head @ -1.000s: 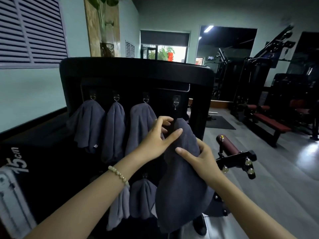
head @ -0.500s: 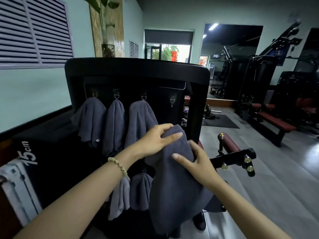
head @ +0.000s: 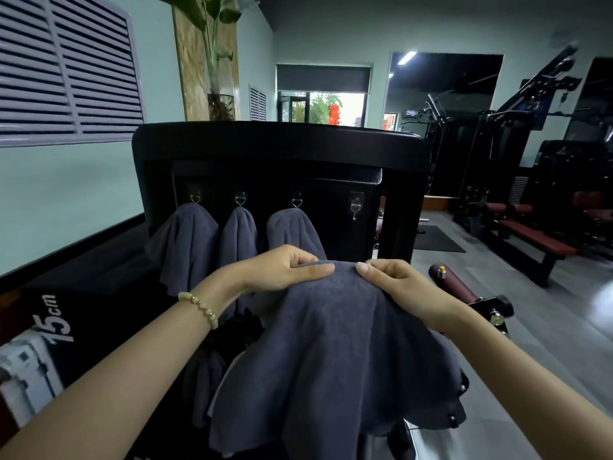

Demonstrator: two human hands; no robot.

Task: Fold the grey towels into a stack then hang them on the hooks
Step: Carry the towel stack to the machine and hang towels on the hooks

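A grey towel (head: 335, 353) hangs in front of me, pinched at its top edge by my left hand (head: 282, 268) and my right hand (head: 394, 283), which sit close together. Behind it a black panel (head: 282, 144) carries a row of metal hooks. Three grey towels (head: 185, 244) (head: 238, 234) (head: 292, 230) hang from the three left hooks. The fourth hook (head: 355, 207), at the right, is bare and lies above and beyond my hands. More grey towels (head: 202, 383) hang lower down, partly hidden by the held towel and my left arm.
A black box marked 15cm (head: 66, 313) stands at the left. A padded roller on a black arm (head: 454, 283) juts out just right of my right hand. Gym benches (head: 537, 240) and machines fill the right side across the grey floor.
Both hands have come down and toward me with the towel, away from the fourth hook. The towel's top is now spread wide between thumb and fingers of both hands instead of bunched.
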